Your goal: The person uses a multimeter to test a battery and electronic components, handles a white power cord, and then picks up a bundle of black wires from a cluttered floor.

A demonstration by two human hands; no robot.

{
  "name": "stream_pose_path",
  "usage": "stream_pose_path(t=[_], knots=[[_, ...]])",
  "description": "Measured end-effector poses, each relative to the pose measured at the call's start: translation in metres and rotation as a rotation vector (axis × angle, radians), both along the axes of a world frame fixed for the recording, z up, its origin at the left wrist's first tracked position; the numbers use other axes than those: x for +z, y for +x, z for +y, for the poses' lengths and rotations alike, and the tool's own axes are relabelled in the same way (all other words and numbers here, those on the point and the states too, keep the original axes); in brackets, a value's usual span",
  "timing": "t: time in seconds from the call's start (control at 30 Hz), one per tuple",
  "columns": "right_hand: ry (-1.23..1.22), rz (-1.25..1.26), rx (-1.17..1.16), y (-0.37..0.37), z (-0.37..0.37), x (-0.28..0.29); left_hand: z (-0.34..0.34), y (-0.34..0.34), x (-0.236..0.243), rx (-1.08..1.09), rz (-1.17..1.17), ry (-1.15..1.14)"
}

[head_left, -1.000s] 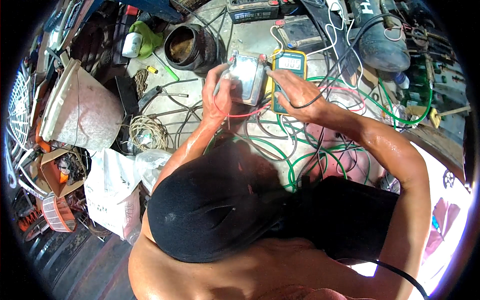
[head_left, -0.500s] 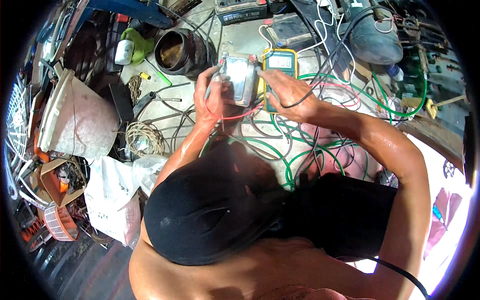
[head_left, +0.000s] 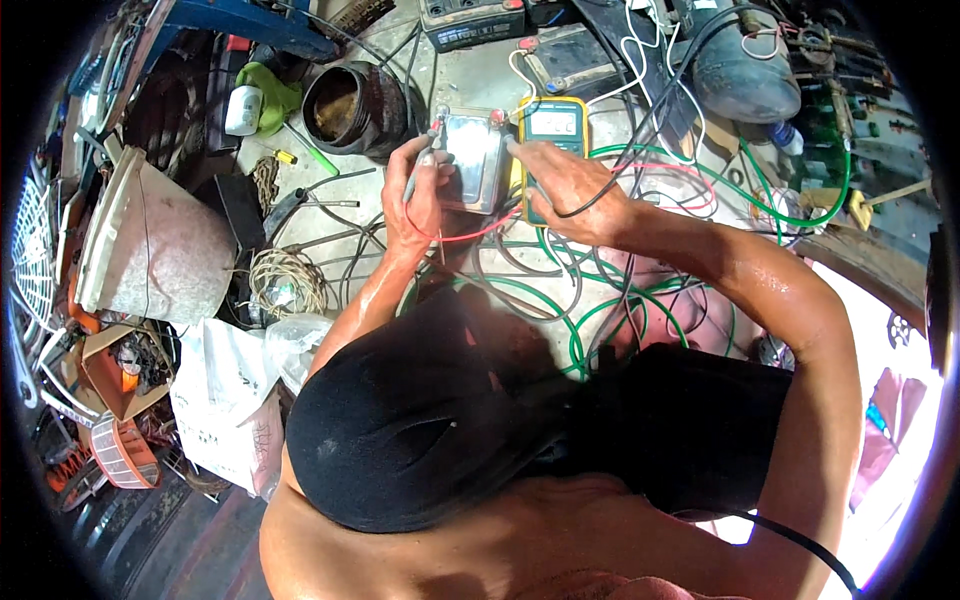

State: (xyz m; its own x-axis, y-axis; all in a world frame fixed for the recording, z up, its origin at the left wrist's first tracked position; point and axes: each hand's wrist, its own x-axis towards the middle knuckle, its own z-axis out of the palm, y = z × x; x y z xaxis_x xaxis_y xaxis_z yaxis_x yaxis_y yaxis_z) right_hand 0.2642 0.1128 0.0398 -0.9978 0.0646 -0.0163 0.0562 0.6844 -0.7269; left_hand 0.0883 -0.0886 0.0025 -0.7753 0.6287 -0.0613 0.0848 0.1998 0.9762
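A small battery point(head_left: 471, 166) with a shiny top and a terminal at each far corner lies on the floor. At its left side, my left hand point(head_left: 414, 190) is closed on a test probe point(head_left: 411, 186) with a red lead, its tip close to the far-left terminal. Across the yellow multimeter point(head_left: 553, 122) lies my right hand point(head_left: 575, 190), closed on what looks like the other probe, mostly hidden by the fingers. A black lead runs from this hand. The tip points toward the battery's red terminal point(head_left: 498, 117); contact is too small to make out.
Behind the battery are larger dark batteries point(head_left: 572, 62) and a round dark pot point(head_left: 355, 108). Green hoses and cables point(head_left: 580, 325) tangle nearer my body. A whitish bucket point(head_left: 165, 240) and white bags point(head_left: 225, 390) stand left; a grey tank point(head_left: 742, 75) sits far right.
The digits on the multimeter's display have changed. Both hands stay almost where they were, with the probes still held; the whole view has shifted slightly.
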Motion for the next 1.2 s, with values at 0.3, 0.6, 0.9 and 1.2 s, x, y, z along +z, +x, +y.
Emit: stream_pose_path(t=[0.3,0.6,0.9,1.2], knots=[[-0.002,-0.017,-0.007,-0.0014,-0.0015,0.0018,-0.0002,-0.0009,-0.0022,-0.009,0.023,0.006],[0.014,-0.004,-0.004,-0.0015,-0.0023,0.0014,-0.0004,-0.0012,-0.0051,-0.003,0.005,0.026],[0.017,-0.06,-0.003,-0.0023,-0.0029,0.005,0.0,-0.0004,-0.0034,0.0,0.003,0.021],[0.024,-0.049,-0.004,-0.0019,-0.0026,0.0009,0.0011,-0.0009,-0.0029,0.006,-0.01,0.018]])
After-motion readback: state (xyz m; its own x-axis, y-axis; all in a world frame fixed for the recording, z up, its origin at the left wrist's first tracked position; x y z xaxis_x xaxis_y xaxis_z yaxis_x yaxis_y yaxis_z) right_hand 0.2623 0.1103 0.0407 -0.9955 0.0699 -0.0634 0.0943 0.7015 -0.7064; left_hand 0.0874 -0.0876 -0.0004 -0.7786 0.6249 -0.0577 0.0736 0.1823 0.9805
